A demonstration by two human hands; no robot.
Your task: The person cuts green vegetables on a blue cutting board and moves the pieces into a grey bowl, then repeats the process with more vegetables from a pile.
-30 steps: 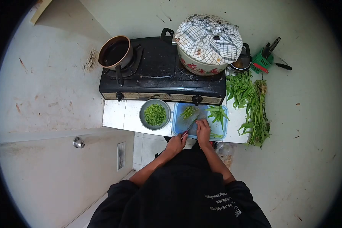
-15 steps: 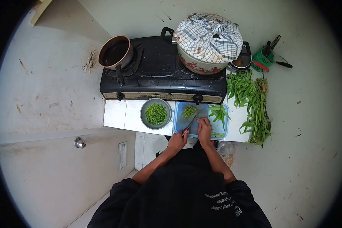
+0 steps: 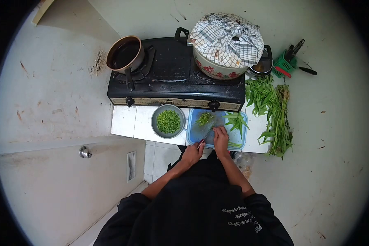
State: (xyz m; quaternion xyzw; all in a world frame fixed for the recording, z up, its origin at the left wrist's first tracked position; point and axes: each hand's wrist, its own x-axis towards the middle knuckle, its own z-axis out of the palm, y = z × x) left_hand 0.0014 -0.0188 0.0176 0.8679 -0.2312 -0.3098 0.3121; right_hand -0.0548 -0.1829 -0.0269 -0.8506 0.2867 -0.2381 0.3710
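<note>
My left hand (image 3: 192, 153) is closed round the reddish handle of a knife (image 3: 201, 142), whose thin blade points up and right over a blue tray (image 3: 190, 130). Close to the blade, my right hand (image 3: 221, 140) has its fingers pressed together; what they hold is too small to tell. Chopped green pieces (image 3: 204, 119) lie on the tray's upper left part. Long green leaves (image 3: 236, 120) rest at its right, with a few stems (image 3: 235, 144) below them. Left of the tray, a grey bowl (image 3: 153, 121) holds chopped greens (image 3: 168, 121).
Behind is a black stove (image 3: 170, 61) with a saucepan (image 3: 136, 61) and a large cloth-covered pot (image 3: 217, 71). A lidded pan (image 3: 261, 67) stands beside it. Leafy bunches (image 3: 279, 119) lie at the right, below a green basket (image 3: 283, 64) of utensils. A door (image 3: 69, 184) is at left.
The view has shifted very slightly. My hands and the knife stay in nearly the same place over the tray.
</note>
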